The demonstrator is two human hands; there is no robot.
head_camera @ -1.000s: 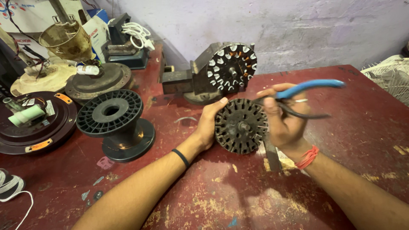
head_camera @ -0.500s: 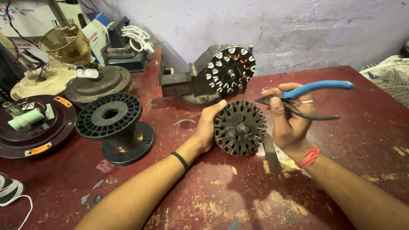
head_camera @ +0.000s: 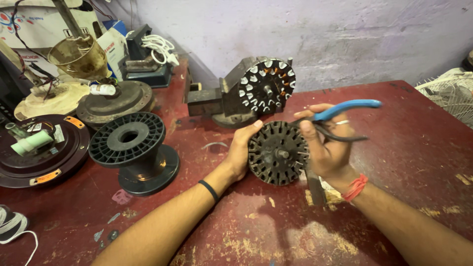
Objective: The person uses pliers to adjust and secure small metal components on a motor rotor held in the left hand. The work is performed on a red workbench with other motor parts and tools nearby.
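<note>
A dark, slotted round stator core (head_camera: 277, 153) with a short shaft at its centre is held upright between both my hands above the red table (head_camera: 404, 148). My left hand (head_camera: 241, 150) cups its left edge. My right hand (head_camera: 327, 145) presses on its right edge and also grips blue-handled pliers (head_camera: 345, 109), whose handles stick out to the right. Behind the core, a second stator with white-wrapped windings (head_camera: 266, 84) sits clamped in a grey bench vise (head_camera: 217, 101).
An empty black plastic wire spool (head_camera: 133, 148) stands to the left. Further left lie round fan housings (head_camera: 44, 152) and a rusty motor cover (head_camera: 116, 101). A white cable coil (head_camera: 160, 49) and boxes sit at the back; a fan guard (head_camera: 451, 93) shows at right.
Both hands and the core have stayed almost in place; the core has dropped slightly and the pliers' handles have tilted a little. The view has shifted slightly.
</note>
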